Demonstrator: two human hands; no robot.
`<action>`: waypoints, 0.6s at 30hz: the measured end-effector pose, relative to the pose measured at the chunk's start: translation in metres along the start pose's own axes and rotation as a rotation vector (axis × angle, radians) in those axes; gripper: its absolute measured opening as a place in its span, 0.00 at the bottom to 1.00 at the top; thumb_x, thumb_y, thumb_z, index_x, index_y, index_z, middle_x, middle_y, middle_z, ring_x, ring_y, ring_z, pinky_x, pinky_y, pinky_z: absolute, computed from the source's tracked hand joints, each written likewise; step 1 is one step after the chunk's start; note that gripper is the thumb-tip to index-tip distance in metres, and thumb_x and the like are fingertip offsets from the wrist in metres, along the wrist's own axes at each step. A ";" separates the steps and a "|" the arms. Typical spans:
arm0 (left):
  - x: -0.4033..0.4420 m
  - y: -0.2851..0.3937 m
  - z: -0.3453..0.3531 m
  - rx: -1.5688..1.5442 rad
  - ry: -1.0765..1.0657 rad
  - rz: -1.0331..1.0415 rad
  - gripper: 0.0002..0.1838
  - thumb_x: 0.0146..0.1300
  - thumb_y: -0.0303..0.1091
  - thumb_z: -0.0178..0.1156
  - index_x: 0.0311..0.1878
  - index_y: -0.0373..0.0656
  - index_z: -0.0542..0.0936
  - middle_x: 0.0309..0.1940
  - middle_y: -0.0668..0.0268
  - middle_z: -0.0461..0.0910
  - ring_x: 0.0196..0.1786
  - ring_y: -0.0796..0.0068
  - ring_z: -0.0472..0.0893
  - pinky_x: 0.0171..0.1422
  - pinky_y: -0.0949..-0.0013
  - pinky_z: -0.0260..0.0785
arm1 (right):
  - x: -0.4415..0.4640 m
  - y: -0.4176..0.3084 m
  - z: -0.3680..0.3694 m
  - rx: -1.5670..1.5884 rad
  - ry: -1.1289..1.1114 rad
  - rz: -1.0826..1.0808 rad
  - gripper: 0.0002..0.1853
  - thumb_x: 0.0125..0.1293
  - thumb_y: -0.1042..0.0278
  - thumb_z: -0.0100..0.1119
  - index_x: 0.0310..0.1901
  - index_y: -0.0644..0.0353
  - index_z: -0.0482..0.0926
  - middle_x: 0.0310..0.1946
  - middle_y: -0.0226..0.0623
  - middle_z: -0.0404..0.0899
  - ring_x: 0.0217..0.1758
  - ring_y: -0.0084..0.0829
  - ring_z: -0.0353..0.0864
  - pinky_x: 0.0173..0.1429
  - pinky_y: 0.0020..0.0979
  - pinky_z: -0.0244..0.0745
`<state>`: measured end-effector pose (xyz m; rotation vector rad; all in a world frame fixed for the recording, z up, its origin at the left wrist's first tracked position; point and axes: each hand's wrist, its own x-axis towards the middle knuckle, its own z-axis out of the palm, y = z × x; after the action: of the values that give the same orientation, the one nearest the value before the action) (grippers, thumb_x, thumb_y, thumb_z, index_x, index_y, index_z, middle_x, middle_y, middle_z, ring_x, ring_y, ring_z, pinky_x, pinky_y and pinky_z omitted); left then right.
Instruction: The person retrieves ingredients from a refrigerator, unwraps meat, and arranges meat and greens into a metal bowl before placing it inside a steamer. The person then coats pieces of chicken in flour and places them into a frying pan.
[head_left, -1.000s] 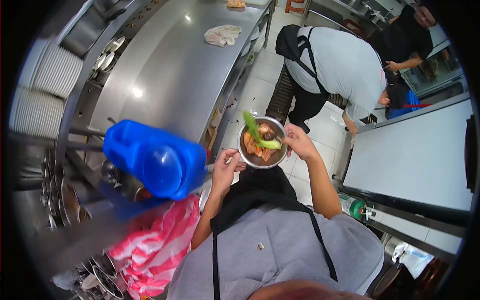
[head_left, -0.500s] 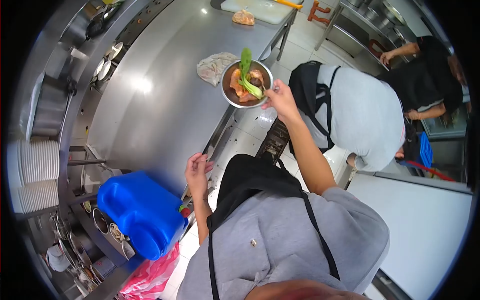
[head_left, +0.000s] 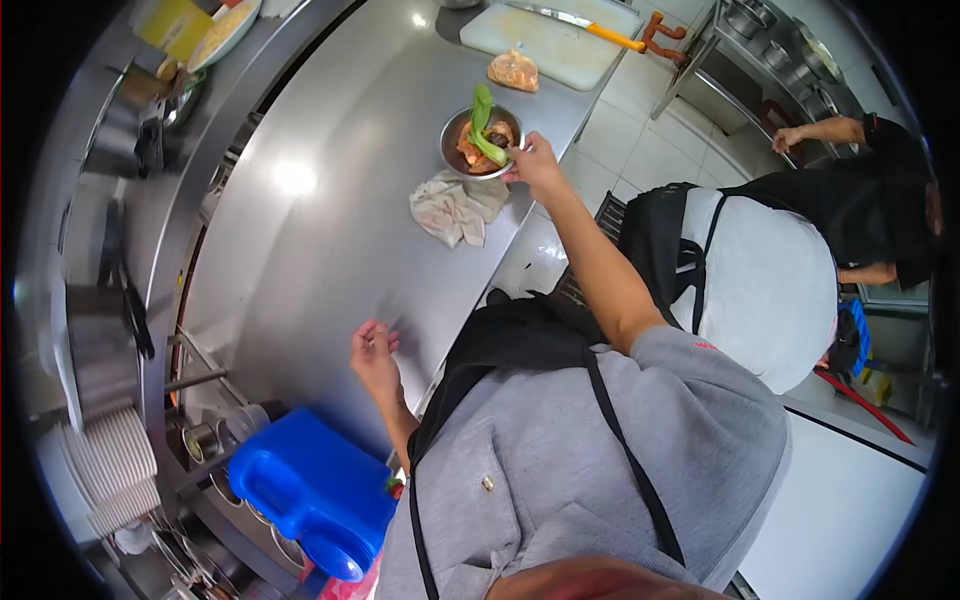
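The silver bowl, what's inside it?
The right hand holds the silver bowl. Inside are a green leafy stalk, orange pieces and something dark. They cover the bottom, so anything underneath can't be seen.

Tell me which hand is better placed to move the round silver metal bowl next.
Likely your right hand: it grips the round silver metal bowl at its rim. Your left hand looks empty and is well away from the bowl.

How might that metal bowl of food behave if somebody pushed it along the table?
The bowl would probably keep its shape, as its wall looks like stiff metal. On the smooth, shiny table, it would likely slide easily. The leafy green jutting past its rim might shift if jolted.
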<state>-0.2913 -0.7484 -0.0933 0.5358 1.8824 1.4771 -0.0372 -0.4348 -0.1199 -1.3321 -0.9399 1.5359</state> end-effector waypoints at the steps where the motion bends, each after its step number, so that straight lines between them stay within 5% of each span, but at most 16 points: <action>1: 0.009 0.003 0.004 0.038 -0.024 0.022 0.13 0.68 0.31 0.59 0.50 0.32 0.75 0.38 0.62 0.78 0.36 0.72 0.82 0.40 0.74 0.75 | 0.005 0.000 0.008 0.003 0.010 0.000 0.09 0.63 0.80 0.53 0.37 0.64 0.61 0.30 0.44 0.73 0.23 0.34 0.80 0.22 0.32 0.81; 4: 0.029 0.014 0.015 0.092 -0.054 0.058 0.13 0.68 0.31 0.59 0.50 0.32 0.76 0.38 0.62 0.78 0.35 0.73 0.82 0.39 0.74 0.74 | 0.016 -0.005 0.024 -0.014 -0.250 0.104 0.13 0.66 0.74 0.55 0.42 0.62 0.60 0.33 0.46 0.74 0.29 0.38 0.83 0.31 0.34 0.85; 11: 0.069 0.013 0.016 0.141 -0.106 0.082 0.14 0.68 0.33 0.59 0.50 0.31 0.76 0.38 0.62 0.78 0.35 0.73 0.82 0.39 0.73 0.74 | 0.057 -0.004 0.054 -0.222 -0.577 0.137 0.13 0.70 0.64 0.53 0.49 0.63 0.68 0.36 0.41 0.74 0.29 0.34 0.82 0.33 0.34 0.84; 15: 0.069 0.012 0.018 0.166 -0.006 0.101 0.14 0.69 0.33 0.59 0.49 0.31 0.76 0.38 0.61 0.79 0.35 0.73 0.82 0.39 0.73 0.75 | 0.087 -0.020 0.034 -0.362 -0.350 0.000 0.10 0.68 0.64 0.54 0.44 0.59 0.76 0.32 0.41 0.80 0.27 0.30 0.80 0.32 0.35 0.81; 17: 0.071 0.011 0.023 0.198 0.038 0.088 0.13 0.69 0.33 0.58 0.49 0.32 0.76 0.38 0.61 0.79 0.35 0.73 0.82 0.39 0.73 0.75 | 0.139 -0.013 0.003 -0.754 -0.049 -0.549 0.09 0.63 0.66 0.58 0.42 0.58 0.79 0.28 0.44 0.82 0.27 0.36 0.81 0.36 0.41 0.80; 18: 0.070 0.010 0.026 0.195 0.055 0.068 0.14 0.69 0.33 0.58 0.49 0.32 0.76 0.37 0.61 0.79 0.34 0.73 0.82 0.39 0.73 0.75 | 0.144 -0.023 -0.003 -0.977 0.100 -0.527 0.12 0.60 0.67 0.60 0.45 0.57 0.78 0.33 0.47 0.81 0.33 0.41 0.81 0.41 0.45 0.79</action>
<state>-0.3214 -0.6800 -0.1049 0.6612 2.0832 1.3706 -0.0379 -0.2916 -0.1470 -1.5741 -1.9167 0.5711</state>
